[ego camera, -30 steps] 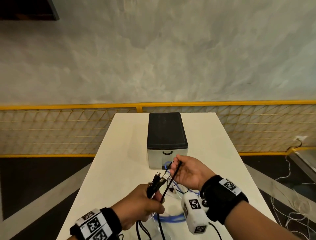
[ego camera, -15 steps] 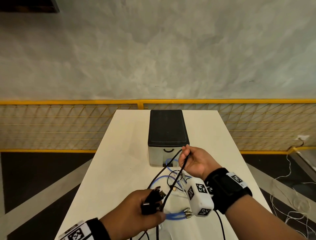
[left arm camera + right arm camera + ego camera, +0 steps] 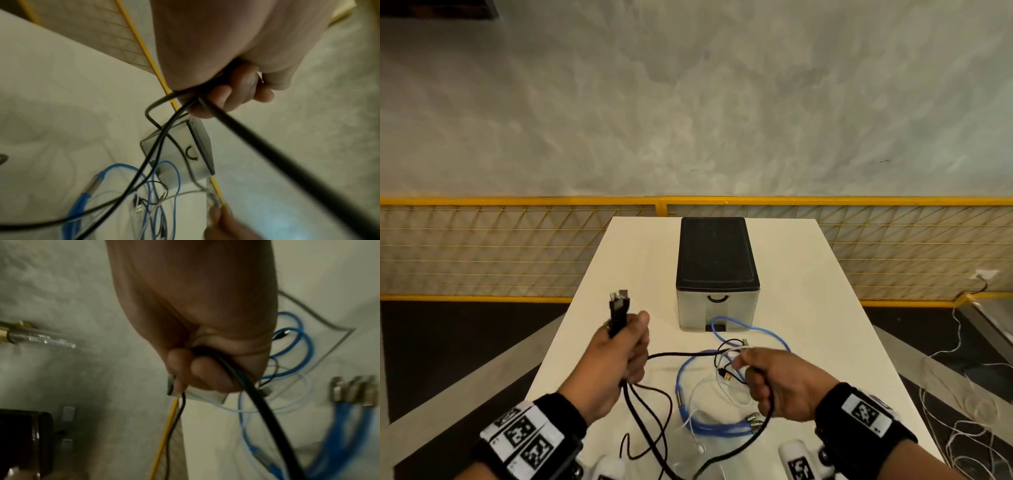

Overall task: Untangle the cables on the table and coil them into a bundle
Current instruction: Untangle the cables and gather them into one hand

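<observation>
The left hand (image 3: 616, 356) is raised above the near left part of the white counter (image 3: 825, 308), fingers and thumb curled round the black cable (image 3: 650, 431) just below its plugs (image 3: 618, 301). The plugs stick up out of the fist, dark bodies with metal tips, bunched together. From the underside of this hand several black strands drop away; the left wrist view shows them leaving between the curled fingers (image 3: 232, 99), one thick and straight, the thinner ones bending down toward the counter.

The right hand (image 3: 784, 387) is lower, over the middle of the counter, fingers closed round the same black cable. One strand runs nearly level between the two hands, another leaves the right fist downward and sweeps in a wide arc toward the near edge, where loose black loops lie. In the right wrist view the thick black strand (image 3: 265, 410) comes out between curled fingertips, with a thin one beside it.

Under and between the hands lies the rest of the tangle: a blue cable (image 3: 709, 425) in overlapping loops with silver metal connectors (image 3: 753, 419) at its near end, thin white cables (image 3: 709, 387) looped through it, and a thin black cable (image 3: 726, 346) with small plugs. One blue loop reaches the foot of a grey box with a black lid (image 3: 717, 270), which stands upright at the middle of the counter. Beyond the far edge runs a yellow mesh fence (image 3: 482, 246) below a grey wall (image 3: 688, 102).
</observation>
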Available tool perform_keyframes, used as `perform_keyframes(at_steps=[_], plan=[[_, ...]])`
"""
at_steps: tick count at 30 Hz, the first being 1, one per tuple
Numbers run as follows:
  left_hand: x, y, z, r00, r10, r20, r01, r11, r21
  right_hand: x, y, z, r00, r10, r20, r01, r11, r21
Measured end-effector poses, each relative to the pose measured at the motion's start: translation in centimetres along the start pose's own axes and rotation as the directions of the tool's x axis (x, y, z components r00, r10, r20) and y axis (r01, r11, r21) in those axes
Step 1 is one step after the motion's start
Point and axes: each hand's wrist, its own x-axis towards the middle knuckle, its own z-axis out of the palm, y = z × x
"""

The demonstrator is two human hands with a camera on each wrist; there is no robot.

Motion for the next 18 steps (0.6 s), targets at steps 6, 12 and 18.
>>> perform_keyframes(at_steps=[6, 12, 18], plan=[[0.1, 0.1, 1.7, 0.999, 0.002, 0.033, -0.003, 1.000, 0.022, -0.2, 2.3, -0.9, 0.991, 0.109, -0.080, -0.135, 0.790, -0.598], [-0.1, -0.7, 3.4, 0.985, -0.100, 0.141, 0.076, 0.983, 0.167, -1.4, 2.1, 0.2, 0.995, -0.038, -0.095, -0.088, 0.163, -0.983], [0.1, -1.4, 3.8, 0.990, -0.078, 0.118, 0.047, 0.969, 0.242, -5.6, -0.1, 4.0, 0.939, -0.164, 0.303, 0.344, 0.486, -0.803]])
